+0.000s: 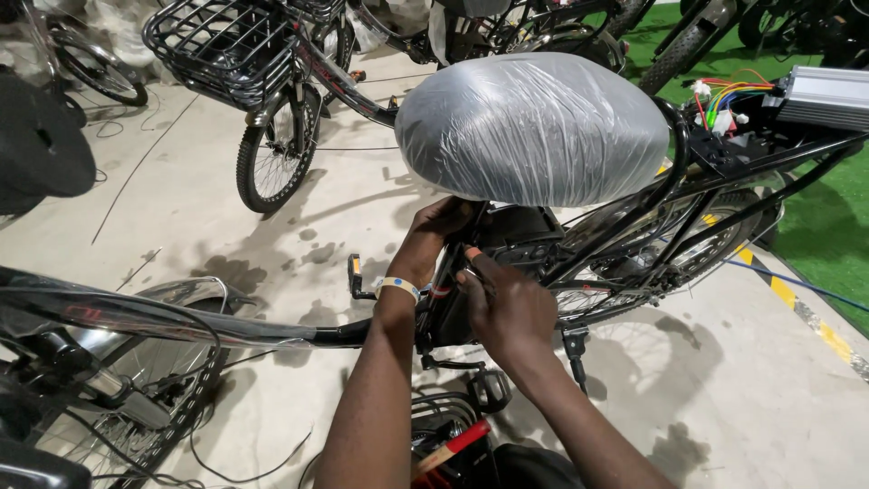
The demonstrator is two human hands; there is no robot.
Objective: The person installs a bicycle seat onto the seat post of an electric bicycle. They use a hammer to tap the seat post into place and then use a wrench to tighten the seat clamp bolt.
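I see a black bike frame point(453, 290) at centre frame, its saddle point(532, 127) wrapped in clear plastic at 12 o'clock. My left hand point(441, 228) curls closed around the seat tube under the saddle; my right hand point(505, 303) presses half-closed against the frame, grip unclear. A silver controller point(822, 96) sits at 2 o'clock. The floor point(751, 380) is stained concrete; green turf point(828, 226) lies at 3 o'clock.

Black bicycle frame point(625, 237) upright on concrete, saddle point(532, 127) wrapped in clear plastic (crinkled), seat post beneath.
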